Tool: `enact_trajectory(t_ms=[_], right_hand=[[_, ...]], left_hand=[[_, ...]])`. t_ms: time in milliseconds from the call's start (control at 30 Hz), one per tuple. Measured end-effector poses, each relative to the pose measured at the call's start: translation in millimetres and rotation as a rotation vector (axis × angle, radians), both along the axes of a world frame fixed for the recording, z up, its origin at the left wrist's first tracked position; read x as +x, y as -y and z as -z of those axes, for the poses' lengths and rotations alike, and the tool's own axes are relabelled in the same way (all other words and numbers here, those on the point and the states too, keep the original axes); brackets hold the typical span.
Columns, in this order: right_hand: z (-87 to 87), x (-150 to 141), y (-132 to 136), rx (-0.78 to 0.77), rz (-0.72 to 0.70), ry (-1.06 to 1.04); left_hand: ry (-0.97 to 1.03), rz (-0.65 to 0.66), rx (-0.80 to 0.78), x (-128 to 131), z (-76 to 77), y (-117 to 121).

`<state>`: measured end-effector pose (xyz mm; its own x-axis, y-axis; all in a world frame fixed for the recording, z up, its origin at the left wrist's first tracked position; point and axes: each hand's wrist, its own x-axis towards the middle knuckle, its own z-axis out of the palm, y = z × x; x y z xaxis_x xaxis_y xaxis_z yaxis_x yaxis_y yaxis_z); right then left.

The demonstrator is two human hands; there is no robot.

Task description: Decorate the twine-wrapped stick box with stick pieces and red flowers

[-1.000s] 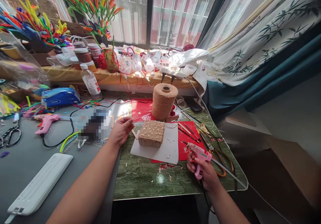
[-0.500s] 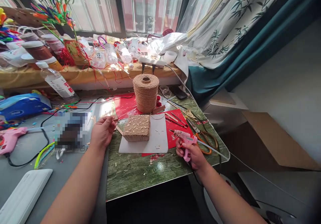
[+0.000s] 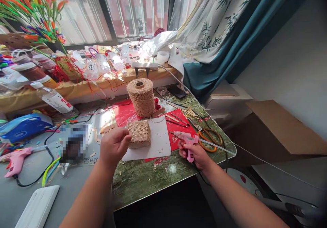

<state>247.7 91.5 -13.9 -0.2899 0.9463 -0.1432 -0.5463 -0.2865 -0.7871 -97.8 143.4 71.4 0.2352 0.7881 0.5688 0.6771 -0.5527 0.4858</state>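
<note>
My right hand (image 3: 195, 153) is wrapped round a pink hot glue gun (image 3: 186, 138), its nozzle pointing left and a clear glue stick (image 3: 217, 147) jutting from its back. My left hand (image 3: 113, 146) is closed in a pinch beside a box wrapped in twine (image 3: 139, 132). Whatever sits between those fingertips is too small to name. Small pale chips cover the box's top. Under the box lies a white sheet (image 3: 160, 139), and behind it stands a big spool of twine (image 3: 141, 97).
Orange-handled scissors (image 3: 208, 143), brushes (image 3: 176, 121) and a red sheet (image 3: 122, 110) lie around the work. A second pink glue gun (image 3: 16, 161), a white keyboard (image 3: 38, 207) and a blue dispenser (image 3: 25, 126) are at left. Bottles (image 3: 57, 100) and a power strip (image 3: 145, 65) stand behind.
My left hand has moved right, up to the box's left side, still pinched. The right hand keeps the glue gun in nearly the same place. The view has shifted slightly.
</note>
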Motion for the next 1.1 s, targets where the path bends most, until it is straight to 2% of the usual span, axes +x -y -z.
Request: enact_trajectory(t_ms=[100,233,367,500,633,767,867,1000,1100], right_hand=[[1.4,1.4,0.8,-0.015,0.008,-0.005],[5.4,3.7,1.7,-0.028,-0.007,0.014],[6.6,4.9,2.1,-0.035,-0.009,0.036],[6.4,5.0,2.8,-0.031,-0.003,0.047],[8.7,5.4,2.9,-0.009,-0.020,0.030],[10.5,5.4,2.0,-0.001,-0.015,0.029],[8.6,5.3,1.4,-0.005,-0.013,0.028],[3.8,5.2,1.7,-0.014,-0.011,0.017],[2.0,5.1,2.2,-0.006,-0.006,0.027]], left_hand=[[-0.298,0.089,0.057,19.5,-15.3,-9.9],[-0.530,0.137,0.081,33.8,-17.4,-22.0],[-0.594,0.134,0.014,38.5,-17.3,-22.7],[-0.550,0.131,-0.015,40.9,-18.2,-21.5],[-0.363,0.123,0.010,39.8,-19.4,-18.6],[0.080,-0.058,-0.020,34.2,-22.5,-9.6],[0.381,-0.112,-0.083,30.6,-21.3,2.5],[0.492,-0.085,-0.090,29.3,-13.8,26.3],[0.607,-0.126,-0.077,26.6,-5.1,40.4]])
